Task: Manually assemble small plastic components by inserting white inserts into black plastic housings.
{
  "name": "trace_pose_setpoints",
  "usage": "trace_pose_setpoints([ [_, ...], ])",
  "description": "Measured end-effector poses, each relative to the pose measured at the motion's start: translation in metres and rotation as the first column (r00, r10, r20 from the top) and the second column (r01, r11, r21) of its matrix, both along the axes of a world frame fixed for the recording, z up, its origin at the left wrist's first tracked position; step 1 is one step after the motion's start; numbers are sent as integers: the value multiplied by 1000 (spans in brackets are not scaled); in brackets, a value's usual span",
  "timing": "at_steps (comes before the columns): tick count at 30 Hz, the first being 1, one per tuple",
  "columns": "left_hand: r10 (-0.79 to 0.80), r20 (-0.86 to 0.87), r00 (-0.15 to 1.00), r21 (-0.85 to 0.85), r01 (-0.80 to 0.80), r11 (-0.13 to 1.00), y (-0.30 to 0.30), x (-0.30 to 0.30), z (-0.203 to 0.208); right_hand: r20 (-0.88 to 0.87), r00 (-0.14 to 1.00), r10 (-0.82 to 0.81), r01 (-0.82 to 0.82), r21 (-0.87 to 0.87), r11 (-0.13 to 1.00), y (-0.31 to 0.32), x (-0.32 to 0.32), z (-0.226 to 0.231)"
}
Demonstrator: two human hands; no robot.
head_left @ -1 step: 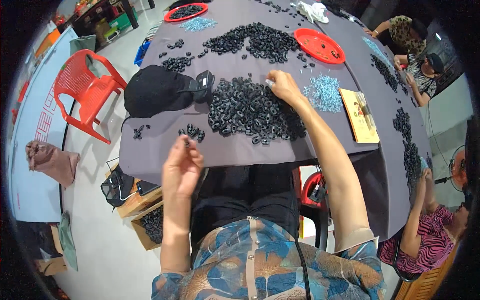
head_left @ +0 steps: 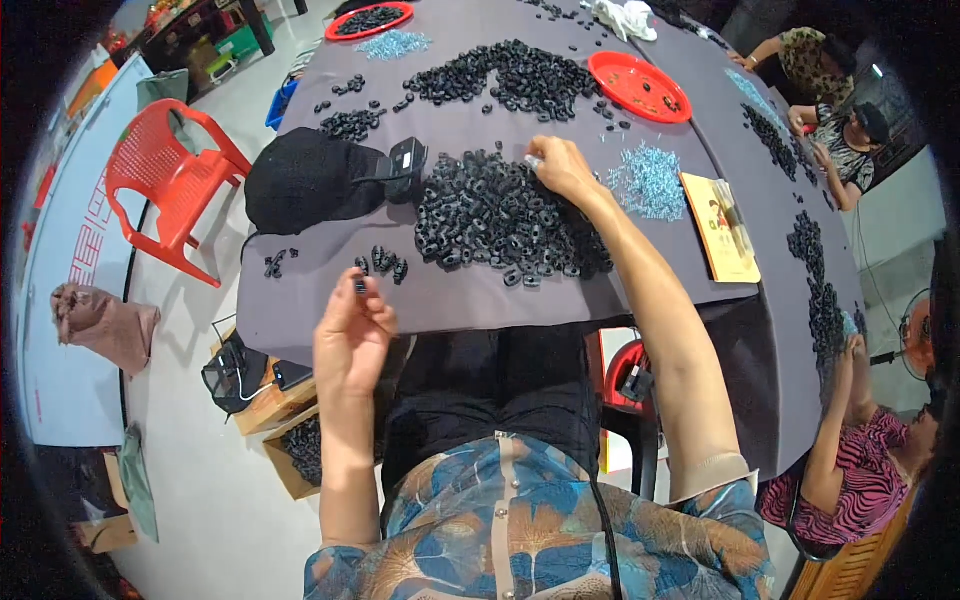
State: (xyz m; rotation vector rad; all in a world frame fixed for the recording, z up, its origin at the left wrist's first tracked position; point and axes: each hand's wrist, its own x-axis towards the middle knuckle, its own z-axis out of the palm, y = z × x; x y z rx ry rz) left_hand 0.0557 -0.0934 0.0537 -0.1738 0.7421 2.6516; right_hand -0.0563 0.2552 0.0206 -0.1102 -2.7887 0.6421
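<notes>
- Near the table edge, your left hand [head_left: 350, 335] is raised with its fingers pinched on one small black ring [head_left: 359, 285], held just short of the grey cloth [head_left: 460, 300].
- Your right hand [head_left: 562, 170] reaches across the big ring pile [head_left: 500, 220] and rests on its far edge, fingertips closed on a small pale piece [head_left: 533, 161].
- Just beyond your left hand, a few loose rings [head_left: 385, 264] lie on the cloth, apart from the pile.
- Right of your right hand sits a heap of pale blue bits [head_left: 648, 180], with a yellow booklet [head_left: 720, 228] beside it.
- Left of the pile lie a black bag [head_left: 305, 180] and a small black device [head_left: 405, 160].
- Farther off, a second ring heap [head_left: 510, 75] and a red tray [head_left: 640, 85].
- A red chair [head_left: 170, 180] stands on the floor at your left.
</notes>
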Motion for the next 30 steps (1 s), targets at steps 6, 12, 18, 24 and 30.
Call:
trace_pose_setpoints([
  [6,-193,211,958,148,164,975,18,7,-25,28,999,38,-36,-72,997,-1,-22,-2],
  [12,-205,224,953,82,191,978,37,10,-38,134,991,-2,23,-158,987,23,-8,6],
  [18,-231,256,939,89,215,973,41,11,-48,165,977,138,-102,-209,973,21,-7,9],
  [24,-206,239,949,42,202,979,44,13,-50,241,953,182,-122,-243,962,11,-9,17],
  [30,-205,231,951,26,205,979,46,13,-48,255,958,129,-162,114,980,-2,-19,21],
])
